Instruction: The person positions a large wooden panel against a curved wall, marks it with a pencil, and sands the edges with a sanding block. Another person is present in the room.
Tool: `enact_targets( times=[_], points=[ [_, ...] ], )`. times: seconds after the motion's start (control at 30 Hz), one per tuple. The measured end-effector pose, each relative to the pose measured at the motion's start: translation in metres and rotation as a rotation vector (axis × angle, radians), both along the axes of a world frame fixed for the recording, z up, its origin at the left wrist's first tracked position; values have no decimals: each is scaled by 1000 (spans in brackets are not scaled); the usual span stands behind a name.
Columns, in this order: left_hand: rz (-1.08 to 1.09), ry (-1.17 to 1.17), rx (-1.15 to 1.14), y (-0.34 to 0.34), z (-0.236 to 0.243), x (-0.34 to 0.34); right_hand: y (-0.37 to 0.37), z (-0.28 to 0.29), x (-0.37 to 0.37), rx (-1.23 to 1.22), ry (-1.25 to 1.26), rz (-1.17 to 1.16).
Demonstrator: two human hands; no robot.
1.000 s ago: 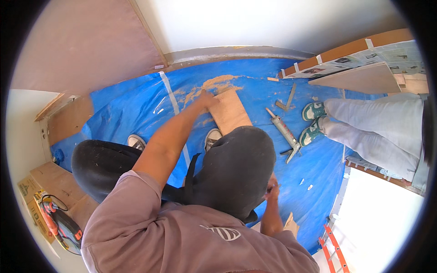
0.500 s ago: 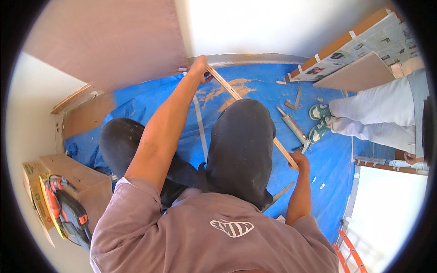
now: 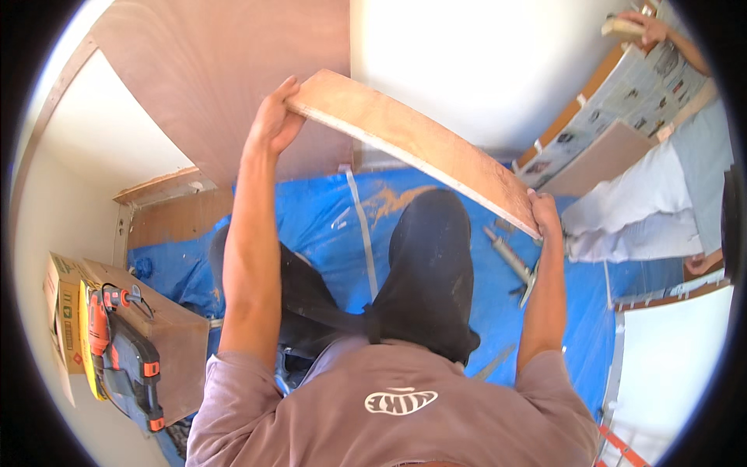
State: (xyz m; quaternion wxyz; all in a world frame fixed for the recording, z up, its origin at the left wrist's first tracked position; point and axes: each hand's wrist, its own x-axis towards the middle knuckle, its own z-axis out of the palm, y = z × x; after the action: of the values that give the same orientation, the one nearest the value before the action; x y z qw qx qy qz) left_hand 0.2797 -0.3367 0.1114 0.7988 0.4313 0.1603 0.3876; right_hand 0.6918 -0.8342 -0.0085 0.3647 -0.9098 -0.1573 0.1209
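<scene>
Head view: plywood board (image 3: 420,148) spanned between left hand (image 3: 274,121) and right hand (image 3: 547,215)

Blue plastic sheet (image 3: 498,315): spreads over the floor below the grip, presumably laid to catch dust and drips. Large plywood panel (image 3: 226,70): upright, behind and left of the left hand. White wall (image 3: 459,70): beyond the board, between the hands.

Co-worker (image 3: 650,191): pale trousers and grey top, to the right of the right hand.

Cardboard box (image 3: 179,342): below and left of the left hand, well apart; seems to serve as a stand.

Plywood board: left hand grasps its left end, right hand its right end; some fingers hidden. Gripping both ends likely shares the weight and steadies so long a piece. Its whole length lies between the two grips, raised over the sheet, sloping across the view, with the left end farther from the torso. Pale long edge faces the wearer; contact with the knee cannot be told.

Orange-and-black power tool (image 3: 128,354): beside the box, well below the left hand; exact type unclear.

Caulking gun (image 3: 510,258): on the sheet, below and just left of the right hand.
</scene>
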Motion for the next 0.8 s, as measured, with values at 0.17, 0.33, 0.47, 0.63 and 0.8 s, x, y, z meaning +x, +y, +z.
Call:
enact_targets(
  times=[0.17, 0.33, 0.47, 0.63, 0.8],
  points=[
    [31, 313, 447, 27, 14, -87, 78, 75, 4, 856, -170, -108],
    [274, 460, 550, 36, -6, -125, 129, 118, -18, 1149, -214, 151],
    [431, 304, 621, 34, -12, -146, 152, 124, -38, 1184, -204, 188],
    [541, 267, 646, 40, -12, -169, 178, 125, -53, 1315, -126, 248],
    [749, 261, 607, 42, -13, -173, 180, 136, -75, 1324, -202, 286]
  ],
)
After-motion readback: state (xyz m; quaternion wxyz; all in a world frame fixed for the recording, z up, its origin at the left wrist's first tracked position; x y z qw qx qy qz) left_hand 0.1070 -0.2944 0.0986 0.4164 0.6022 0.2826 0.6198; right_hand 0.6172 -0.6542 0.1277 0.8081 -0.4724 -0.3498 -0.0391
